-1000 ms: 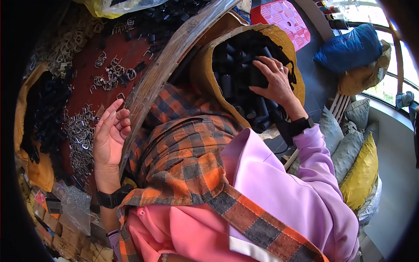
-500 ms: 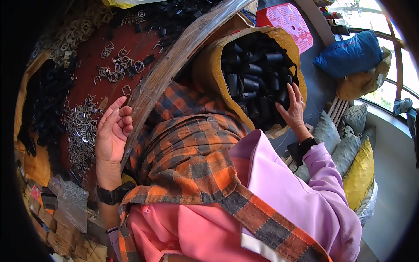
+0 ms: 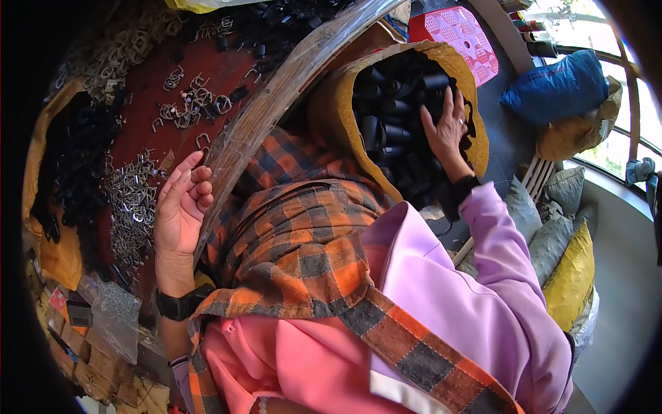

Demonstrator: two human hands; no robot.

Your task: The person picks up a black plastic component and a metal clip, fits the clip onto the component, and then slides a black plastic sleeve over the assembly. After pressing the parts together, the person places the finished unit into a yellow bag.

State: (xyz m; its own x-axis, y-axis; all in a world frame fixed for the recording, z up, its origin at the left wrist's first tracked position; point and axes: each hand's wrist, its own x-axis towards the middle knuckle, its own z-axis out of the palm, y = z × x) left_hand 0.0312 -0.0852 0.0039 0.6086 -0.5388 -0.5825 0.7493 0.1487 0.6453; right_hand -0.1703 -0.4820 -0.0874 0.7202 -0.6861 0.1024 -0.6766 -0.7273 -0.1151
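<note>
My right hand (image 3: 448,134) reaches into a yellow woven sack (image 3: 334,117), fingers spread over the black cylindrical pieces (image 3: 396,132) that fill it. None of them is gripped in that hand. My left hand (image 3: 181,210) rests palm up at the edge of the wooden table, its fingers loosely bent and apart with nothing visible in them. Just beyond its fingertips lies a U-shaped metal shackle (image 3: 203,142). A heap of similar silver shackles (image 3: 131,214) spreads to the left of this hand.
A worn wooden rim (image 3: 269,96) edges the red tabletop (image 3: 155,90). Dark parts (image 3: 79,162) pile up at the left. Beyond the sack stands a pink patterned stool (image 3: 463,43). Right of me lie a blue bag (image 3: 555,86), grey sacks (image 3: 522,210) and a yellow sack (image 3: 571,276).
My right hand has moved left and farther in over the black pieces, from the sack's right rim. My left hand stays almost where it was.
</note>
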